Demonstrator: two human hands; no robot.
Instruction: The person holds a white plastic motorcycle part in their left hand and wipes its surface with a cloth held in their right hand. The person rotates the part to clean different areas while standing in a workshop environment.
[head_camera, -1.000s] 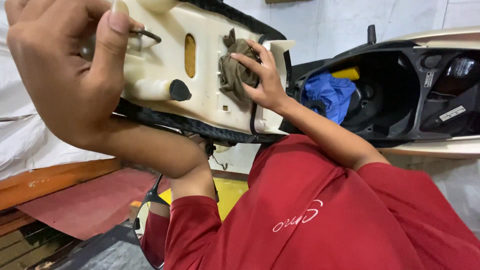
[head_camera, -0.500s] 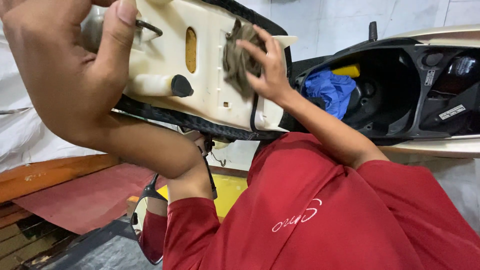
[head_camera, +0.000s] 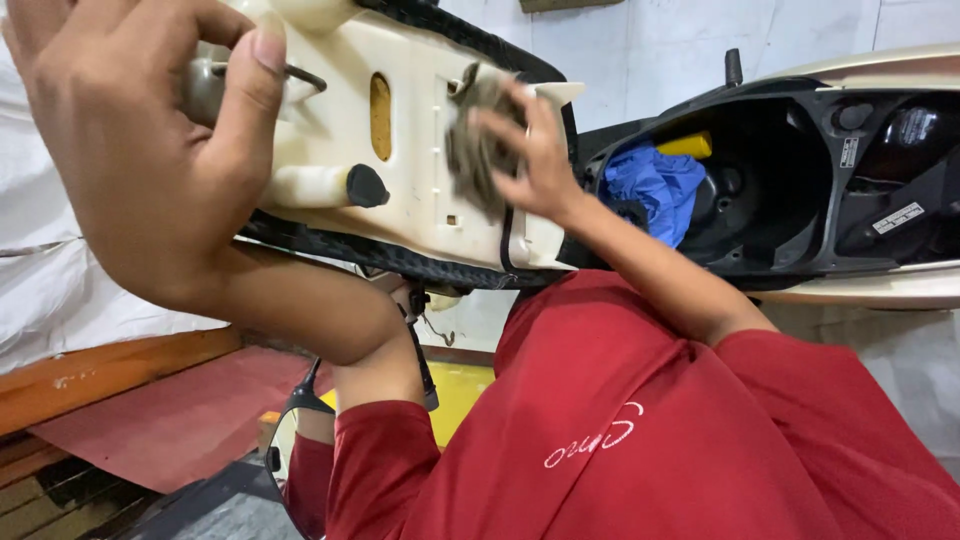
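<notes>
1. My left hand grips the raised scooter seat by its cream underside, thumb hooked over a metal bracket.
2. My right hand presses a dirty rag flat against that underside.
3. The open storage compartment holds a blue cloth.

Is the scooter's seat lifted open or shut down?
Open: the seat is tipped up, cream underside showing, and the storage compartment beneath lies uncovered.
</notes>
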